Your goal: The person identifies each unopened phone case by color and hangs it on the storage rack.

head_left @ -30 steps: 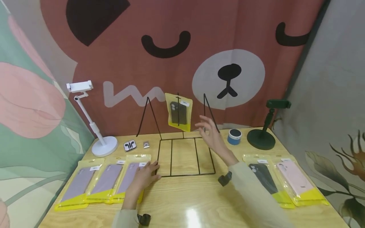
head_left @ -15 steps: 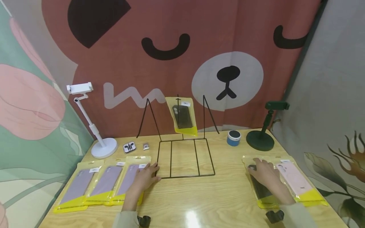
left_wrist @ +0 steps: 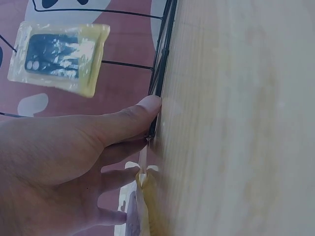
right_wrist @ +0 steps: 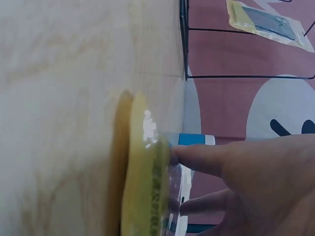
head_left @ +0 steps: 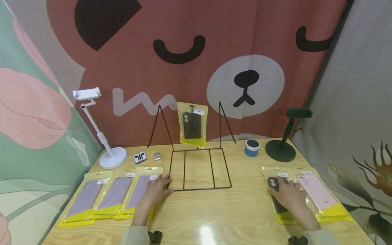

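At the front left corner of the black wire rack (head_left: 200,189), my left hand (head_left: 154,192) grips the frame between thumb and index finger. Its other fingers lie over the nearest lavender phone case packet (head_left: 137,192). My right hand (head_left: 289,195) rests on a packet holding a black phone case (head_left: 273,183). The thumb and fingertips touch its clear face, and the palm hides much of the case. Another black phone case packet (head_left: 193,124) hangs from the rack's middle prong, facing forward.
Two more lavender case packets (head_left: 82,197) overlap at the left. A pink case packet (head_left: 316,190) lies at the right. Behind stand a white phone stand (head_left: 113,158), boxed earphones (head_left: 140,157), a small silver player (head_left: 157,156), a blue speaker (head_left: 251,149) and a green phone stand (head_left: 280,150).
My right hand has moved from beside the hanging packet down to the black case packet at the right. The hanging packet swung and straightened. My left hand has stayed at the rack corner.
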Demonstrator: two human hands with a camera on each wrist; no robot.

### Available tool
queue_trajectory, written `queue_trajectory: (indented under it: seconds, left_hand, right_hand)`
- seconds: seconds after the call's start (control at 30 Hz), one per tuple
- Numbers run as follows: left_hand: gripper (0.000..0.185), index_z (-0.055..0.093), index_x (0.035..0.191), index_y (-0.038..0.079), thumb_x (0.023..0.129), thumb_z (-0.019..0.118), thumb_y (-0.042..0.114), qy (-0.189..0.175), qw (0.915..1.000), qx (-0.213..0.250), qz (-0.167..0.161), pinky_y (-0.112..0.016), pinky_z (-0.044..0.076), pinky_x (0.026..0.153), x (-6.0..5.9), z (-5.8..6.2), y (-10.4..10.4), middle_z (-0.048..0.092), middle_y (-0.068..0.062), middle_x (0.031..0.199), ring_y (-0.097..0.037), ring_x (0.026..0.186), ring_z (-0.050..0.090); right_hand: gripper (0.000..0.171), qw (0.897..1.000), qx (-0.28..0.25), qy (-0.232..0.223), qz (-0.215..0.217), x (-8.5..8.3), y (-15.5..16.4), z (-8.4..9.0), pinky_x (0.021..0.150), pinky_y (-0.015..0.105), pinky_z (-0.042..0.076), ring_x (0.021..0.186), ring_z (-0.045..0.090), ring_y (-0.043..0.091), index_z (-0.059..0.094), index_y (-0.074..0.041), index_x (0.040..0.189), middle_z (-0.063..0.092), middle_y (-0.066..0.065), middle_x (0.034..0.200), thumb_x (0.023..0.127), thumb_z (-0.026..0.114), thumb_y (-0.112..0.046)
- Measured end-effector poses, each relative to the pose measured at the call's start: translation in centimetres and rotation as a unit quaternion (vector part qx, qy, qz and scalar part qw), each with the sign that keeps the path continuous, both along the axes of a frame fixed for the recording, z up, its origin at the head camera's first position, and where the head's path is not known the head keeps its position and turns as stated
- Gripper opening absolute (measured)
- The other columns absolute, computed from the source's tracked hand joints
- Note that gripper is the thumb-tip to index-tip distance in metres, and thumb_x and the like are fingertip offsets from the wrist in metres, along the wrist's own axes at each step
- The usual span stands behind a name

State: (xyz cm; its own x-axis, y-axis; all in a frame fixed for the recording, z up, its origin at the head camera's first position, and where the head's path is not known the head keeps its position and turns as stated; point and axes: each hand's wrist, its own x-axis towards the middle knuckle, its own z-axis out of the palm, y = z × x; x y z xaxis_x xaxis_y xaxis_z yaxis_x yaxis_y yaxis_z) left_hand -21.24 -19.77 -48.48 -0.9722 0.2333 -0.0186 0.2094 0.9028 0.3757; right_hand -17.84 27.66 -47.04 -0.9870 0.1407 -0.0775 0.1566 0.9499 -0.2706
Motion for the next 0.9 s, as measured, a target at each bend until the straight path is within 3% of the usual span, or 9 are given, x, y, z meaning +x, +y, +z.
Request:
queue_trajectory:
  seconds: [0.23,0.47,0.67,0.9]
  left_hand:
    - [0.053,0.058,0.132,0.004,0.086,0.072,0.028,-0.006,1.0000,0.000,0.001,-0.072,0.018,0.104,0.0,0.1,0.1,0.045,-0.012,0.146,-0.041,0.137,0.032]
    - [0.054,0.057,0.132,0.003,0.086,0.071,0.028,-0.004,0.9999,0.010,0.000,-0.072,0.017,0.104,0.0,0.1,0.0,0.044,-0.012,0.146,-0.041,0.137,0.032]
    - [0.055,0.057,0.133,0.004,0.086,0.071,0.028,-0.005,0.9999,0.013,0.004,-0.072,0.016,0.105,0.0,0.0,0.0,0.044,-0.012,0.147,-0.041,0.138,0.031]
    - [0.054,0.057,0.133,0.005,0.087,0.071,0.029,-0.007,0.9999,0.011,0.004,-0.071,0.018,0.105,0.0,0.0,0.0,0.044,-0.011,0.147,-0.040,0.138,0.031]
  right_hand:
    - [0.093,1.000,-0.003,0.005,0.004,0.3,-0.3,-0.3,0.085,0.076,0.030,0.111,0.036,0.064,0.041,0.006,0.138,0.043,0.039,0.128,0.083,0.059,-0.066]
    - [0.095,1.000,-0.006,-0.011,-0.001,0.3,-0.3,-0.3,0.078,0.075,0.035,0.099,0.045,0.061,0.040,0.000,0.142,0.049,0.041,0.103,0.081,0.056,-0.071]
    - [0.085,0.999,-0.004,0.047,0.011,0.2,0.1,-0.6,0.068,0.064,0.044,0.091,0.052,0.057,0.049,0.000,0.135,0.053,0.041,0.101,0.078,0.069,-0.060]
    - [0.094,0.996,-0.013,0.076,0.037,-1.0,0.8,-0.6,0.067,0.055,0.043,0.087,0.055,0.052,0.048,0.000,0.136,0.055,0.043,0.101,0.069,0.077,-0.059]
